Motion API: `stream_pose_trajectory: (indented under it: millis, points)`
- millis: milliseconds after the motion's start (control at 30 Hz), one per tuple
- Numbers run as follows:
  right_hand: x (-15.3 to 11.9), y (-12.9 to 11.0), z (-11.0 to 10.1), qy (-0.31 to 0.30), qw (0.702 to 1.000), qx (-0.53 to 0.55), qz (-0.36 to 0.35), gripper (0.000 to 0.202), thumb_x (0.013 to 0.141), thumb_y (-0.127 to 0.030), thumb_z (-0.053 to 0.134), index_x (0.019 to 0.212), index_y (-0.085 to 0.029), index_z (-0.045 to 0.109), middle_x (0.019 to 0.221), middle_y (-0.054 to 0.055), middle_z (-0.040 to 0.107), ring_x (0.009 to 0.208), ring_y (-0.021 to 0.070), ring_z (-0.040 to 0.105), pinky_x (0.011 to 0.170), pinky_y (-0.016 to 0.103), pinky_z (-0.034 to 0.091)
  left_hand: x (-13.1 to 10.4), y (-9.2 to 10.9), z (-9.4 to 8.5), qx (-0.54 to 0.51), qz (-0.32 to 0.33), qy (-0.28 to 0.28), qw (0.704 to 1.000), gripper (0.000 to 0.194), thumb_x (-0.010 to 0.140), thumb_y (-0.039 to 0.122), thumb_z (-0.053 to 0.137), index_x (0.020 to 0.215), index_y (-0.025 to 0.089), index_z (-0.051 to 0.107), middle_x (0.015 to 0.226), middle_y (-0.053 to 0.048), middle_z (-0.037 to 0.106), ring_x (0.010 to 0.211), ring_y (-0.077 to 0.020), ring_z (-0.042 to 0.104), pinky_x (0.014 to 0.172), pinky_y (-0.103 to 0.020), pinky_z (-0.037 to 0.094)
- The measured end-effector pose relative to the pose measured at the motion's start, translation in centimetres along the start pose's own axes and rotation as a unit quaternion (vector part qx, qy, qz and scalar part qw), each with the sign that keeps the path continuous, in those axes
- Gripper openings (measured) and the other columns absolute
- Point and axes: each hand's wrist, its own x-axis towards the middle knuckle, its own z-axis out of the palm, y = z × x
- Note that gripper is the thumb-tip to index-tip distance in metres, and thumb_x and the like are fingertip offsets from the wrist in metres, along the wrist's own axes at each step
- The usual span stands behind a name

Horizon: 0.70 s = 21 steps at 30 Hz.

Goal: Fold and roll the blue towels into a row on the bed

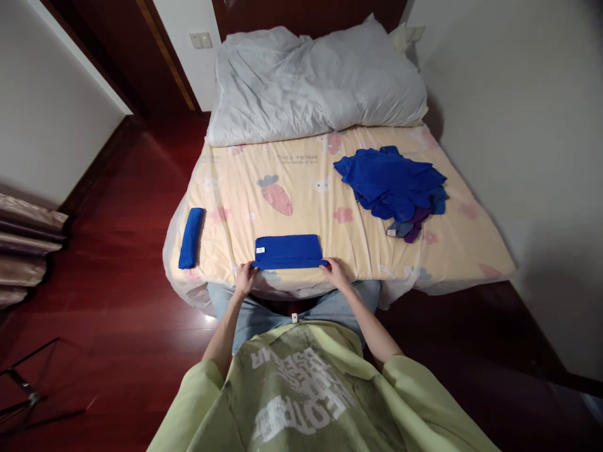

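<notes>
A blue cloth (288,248) lies flat near the bed's front edge, its near side folded over in a narrow strip and a white tag at its left. My left hand (245,277) pinches the left end of that strip. At the opposite end, my right hand (334,274) grips the strip's right corner with fingers closed. To the left lies a rolled blue cloth (191,238). A heap of loose cloths (393,181), mostly blue with some purple and teal, rests on the right of the bed, apart from both hands.
The bed (226,207) has a yellow sheet printed with carrots and rabbits. A large white pillow or folded quilt (315,88) lies across its head end. Curtains (26,245) hang at the far left, and black stand legs (32,395) are on the red wooden floor (117,263).
</notes>
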Motion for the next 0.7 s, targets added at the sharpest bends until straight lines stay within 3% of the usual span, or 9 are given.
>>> stream_pose_trajectory:
  millis: [233,700]
  points:
    - [2.0,0.6,0.9,-0.026,0.995,0.000,0.101,0.031,0.097,-0.046,0.051,0.106,-0.022,0.069,0.095,0.008,0.074,0.089,0.0225,0.068,0.080,0.031,0.051,2.2,0.9,0.0,0.010,-0.057,-0.006,0.998,0.036,0.102,0.042,0.039,0.110,0.018,0.065,0.104,-0.013,0.071,0.106,-0.0295,0.063,0.095,-0.042,0.051]
    - [3.4,0.5,0.4,-0.067,0.992,0.002,0.107,0.028,0.093,-0.045,0.053,0.087,-0.021,0.066,0.084,0.006,0.072,0.076,0.0209,0.065,0.067,0.027,0.044,2.7,0.8,-1.3,0.067,-0.070,-0.022,0.995,0.037,0.099,0.044,0.045,0.113,0.020,0.069,0.102,-0.011,0.075,0.111,-0.0306,0.062,0.095,-0.041,0.051]
